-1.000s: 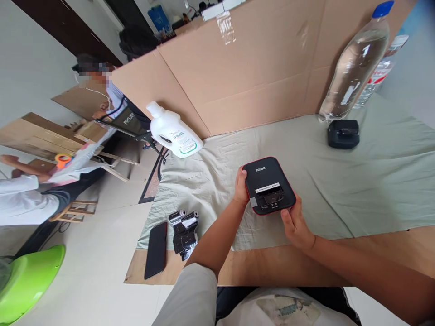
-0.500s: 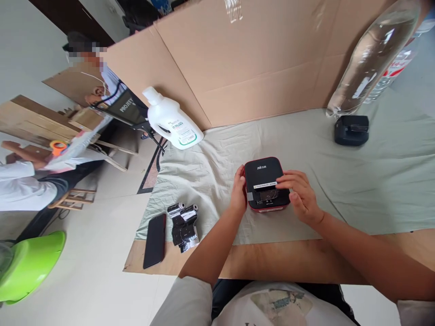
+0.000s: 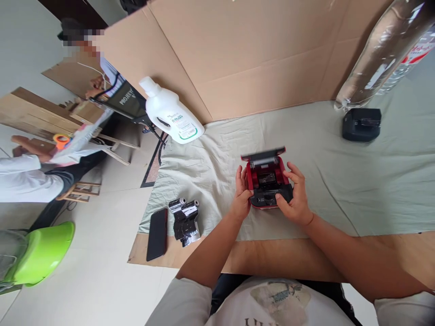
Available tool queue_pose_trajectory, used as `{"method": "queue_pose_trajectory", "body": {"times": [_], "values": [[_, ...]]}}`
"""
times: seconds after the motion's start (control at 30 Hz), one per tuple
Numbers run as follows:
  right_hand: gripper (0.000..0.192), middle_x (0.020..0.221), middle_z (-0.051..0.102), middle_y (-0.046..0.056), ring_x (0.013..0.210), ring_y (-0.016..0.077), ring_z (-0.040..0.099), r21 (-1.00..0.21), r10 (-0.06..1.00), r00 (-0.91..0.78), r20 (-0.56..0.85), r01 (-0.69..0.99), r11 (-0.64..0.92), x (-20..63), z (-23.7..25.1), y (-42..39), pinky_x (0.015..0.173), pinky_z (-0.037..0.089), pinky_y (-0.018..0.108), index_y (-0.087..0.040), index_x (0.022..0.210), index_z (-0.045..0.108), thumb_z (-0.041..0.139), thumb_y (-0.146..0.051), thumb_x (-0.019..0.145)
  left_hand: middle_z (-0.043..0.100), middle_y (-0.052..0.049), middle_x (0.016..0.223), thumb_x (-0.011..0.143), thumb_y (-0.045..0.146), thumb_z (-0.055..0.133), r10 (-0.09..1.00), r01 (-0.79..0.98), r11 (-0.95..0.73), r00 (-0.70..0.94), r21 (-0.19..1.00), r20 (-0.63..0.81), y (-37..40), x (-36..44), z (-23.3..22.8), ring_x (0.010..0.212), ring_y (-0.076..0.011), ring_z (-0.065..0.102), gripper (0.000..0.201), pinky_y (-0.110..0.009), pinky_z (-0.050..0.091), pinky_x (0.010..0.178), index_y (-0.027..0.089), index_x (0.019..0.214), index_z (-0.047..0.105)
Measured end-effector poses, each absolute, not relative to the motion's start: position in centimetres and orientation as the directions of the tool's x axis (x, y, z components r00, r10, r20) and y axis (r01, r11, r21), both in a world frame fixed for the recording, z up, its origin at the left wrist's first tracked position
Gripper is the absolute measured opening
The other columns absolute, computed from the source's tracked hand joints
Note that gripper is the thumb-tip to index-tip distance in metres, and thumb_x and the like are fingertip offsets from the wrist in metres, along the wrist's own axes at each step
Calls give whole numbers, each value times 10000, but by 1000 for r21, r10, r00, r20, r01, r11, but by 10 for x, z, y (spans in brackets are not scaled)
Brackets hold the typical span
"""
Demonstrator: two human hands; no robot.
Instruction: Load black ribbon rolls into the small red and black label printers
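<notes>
Head view: I see my left hand (image 3: 242, 199) and right hand (image 3: 295, 199) clamped on the label printer (image 3: 267, 181) between them. Its lid (image 3: 263, 155) stands open at twelve o'clock, ribbon rolls (image 3: 185, 222) at eight.

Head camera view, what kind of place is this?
Probably a makeshift indoor workspace, not a proper office: a low board on the floor, covered with a green cloth and screened by cardboard. Another person works at boards nearby. Both hands hold an open printer.
</notes>
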State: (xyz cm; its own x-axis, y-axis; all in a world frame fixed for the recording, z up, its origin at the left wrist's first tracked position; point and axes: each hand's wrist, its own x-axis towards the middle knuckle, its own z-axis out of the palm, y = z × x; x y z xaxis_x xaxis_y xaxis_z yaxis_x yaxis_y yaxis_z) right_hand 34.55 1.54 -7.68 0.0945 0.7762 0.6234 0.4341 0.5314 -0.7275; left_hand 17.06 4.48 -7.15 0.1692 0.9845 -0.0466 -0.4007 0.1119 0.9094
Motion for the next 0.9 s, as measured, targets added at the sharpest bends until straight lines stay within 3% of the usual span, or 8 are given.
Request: {"method": "queue_pose_trajectory", "body": {"times": [0.13,0.23,0.37,0.5,0.57,0.67,0.77,0.9], "values": [[710,1620,272,134,1503,336,284,-842,864,91,495,294,451,348,-93,16,1198,302,610,-254,1544,252,550,-365,909,270,-15,1657,705,226,630,980,-384,147,182,912,-81,41,172,-71,1526,-266,260,905,-442,277,1226,343,1531,278],[705,1625,286,124,1503,320,296,-882,898,67,436,233,410,347,-100,15,1213,299,588,-258,1559,242,530,-426,938,316,-10,1643,762,312,631,975,-409,154,209,900,-72,41,175,-70,1526,-271,268,829,-429,239,1247,310,1531,321],[702,1635,266,113,1528,313,236,-877,896,79,436,261,404,344,-99,15,1232,251,595,-264,1559,256,531,-452,942,336,-22,1636,782,377,652,973,-424,162,217,891,-73,48,178,-70,1522,-269,283,812,-421,231,1253,282,1527,341],[721,1630,266,125,1528,329,225,-857,895,57,442,323,402,344,-99,18,1222,262,598,-260,1557,261,549,-460,927,453,-57,1558,793,412,677,978,-360,139,196,923,-71,58,172,-70,1449,-279,404,717,-438,320,1202,274,1453,432],[710,1621,276,136,1513,344,252,-838,882,65,467,350,418,344,-100,19,1203,289,603,-255,1543,286,556,-467,921,544,-71,1459,827,444,654,995,-223,64,92,973,-44,64,168,-65,1382,-277,469,570,-437,364,1158,259,1351,525],[699,1597,297,160,1484,363,294,-787,828,90,553,383,484,345,-102,21,1179,303,624,-235,1520,318,542,-515,920,664,-76,1222,872,452,612,995,128,-104,-1,986,105,77,166,-47,1205,-262,573,338,-424,413,1083,235,1128,654],[706,1563,336,171,1450,371,340,-743,781,94,618,393,541,346,-103,23,1166,306,634,-223,1511,328,484,-589,928,713,-69,1059,876,389,591,949,416,-271,264,868,170,94,174,-29,1065,-270,605,219,-449,411,1056,247,983,719],[712,1538,359,171,1424,369,372,-735,770,89,632,381,561,349,-106,25,1153,326,627,-222,1503,330,390,-653,939,727,-117,920,779,314,668,854,618,-420,517,665,60,116,191,-28,1155,-383,530,131,-579,232,1130,238,858,741]]}}
